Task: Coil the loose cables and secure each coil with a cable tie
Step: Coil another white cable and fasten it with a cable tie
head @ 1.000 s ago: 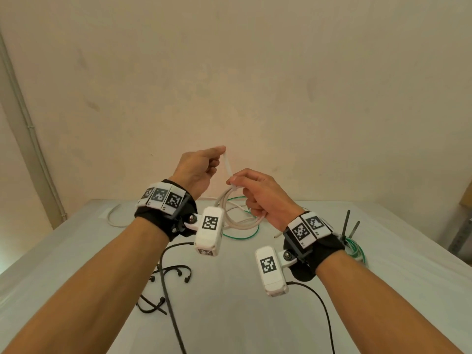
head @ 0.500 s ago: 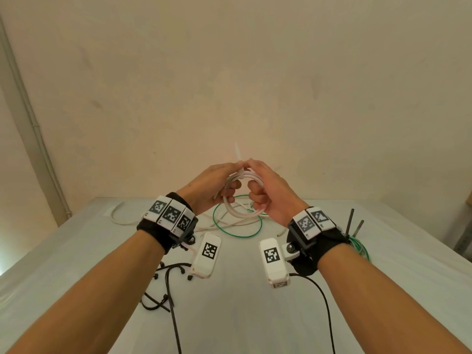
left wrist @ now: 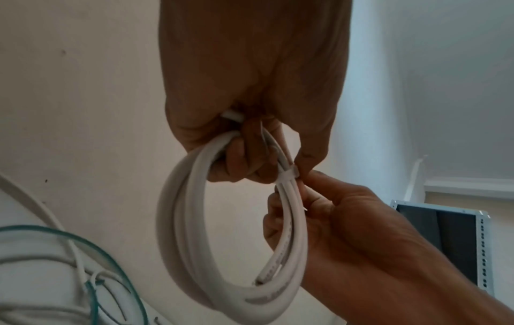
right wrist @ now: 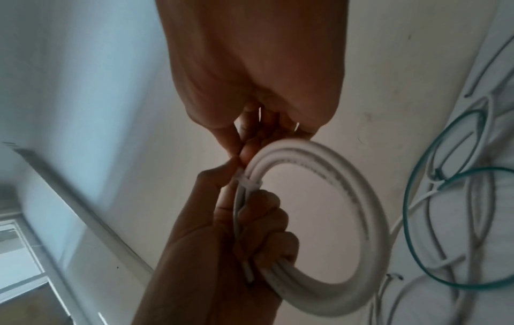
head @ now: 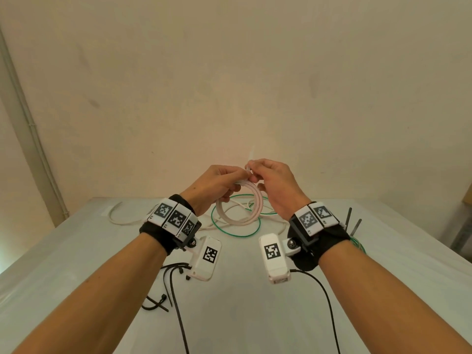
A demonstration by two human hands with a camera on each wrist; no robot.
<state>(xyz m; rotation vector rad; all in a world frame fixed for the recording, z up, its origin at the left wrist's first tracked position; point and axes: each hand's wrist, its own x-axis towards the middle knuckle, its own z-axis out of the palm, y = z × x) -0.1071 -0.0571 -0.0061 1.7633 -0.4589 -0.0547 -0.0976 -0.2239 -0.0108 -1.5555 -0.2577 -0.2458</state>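
Observation:
A white cable coil (head: pixel 240 213) hangs in the air between my hands, above the far part of the table. My left hand (head: pixel 219 185) grips the coil's top strands in curled fingers (right wrist: pixel 258 211). A white cable tie (left wrist: pixel 288 176) is looped round those strands, its head (right wrist: pixel 247 182) right beside the left thumb. My right hand (head: pixel 268 180) pinches the tie at the coil's top. The tie's thin tail (head: pixel 251 155) sticks up above the fingers. In the left wrist view the right hand's fingertips (left wrist: pixel 314 182) touch the tie's head.
On the white table (head: pixel 76 251) lie a green cable loop (head: pixel 236 237) under the coil, a loose white cable (head: pixel 120 221) at the back left, and black cable ties (head: pixel 155 302) near my left forearm. More black ties (head: pixel 350 218) and a green coil (head: pixel 357 245) sit behind my right wrist.
My left hand, which held the tie's tail up away from the coil, has come in to grip the coil. The right hand now pinches the tie. The coil hangs slightly higher.

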